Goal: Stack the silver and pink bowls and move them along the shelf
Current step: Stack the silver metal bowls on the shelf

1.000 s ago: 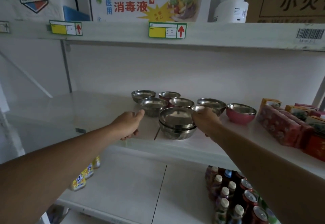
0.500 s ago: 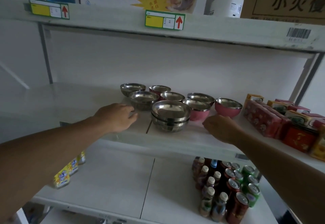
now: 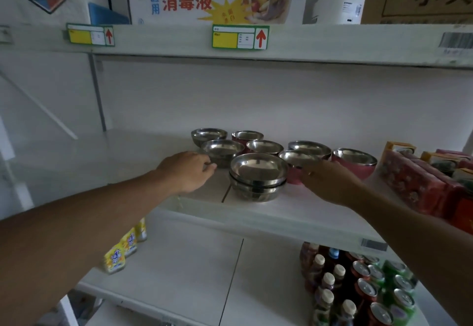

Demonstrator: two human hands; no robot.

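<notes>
Several bowls stand on the white middle shelf. At the front is a stack of silver bowls. Left of it sits a single silver bowl, and my left hand has its curled fingertips against that bowl's lower left side. Right of the stack is a pink bowl with a steel lining; my right hand wraps its front right side, thumb by the wall. Another pink bowl stands further right. More silver bowls and a dark red one sit behind.
Red and orange cartons fill the shelf's right end. The shelf's left part is bare white. Below are yellow packs and bottles and cans. The upper shelf edge carries price tags.
My right hand, which had drawn back to the shelf's front edge, has come forward onto the pink bowl. My left hand has moved slightly toward the single silver bowl. The bowls have not shifted.
</notes>
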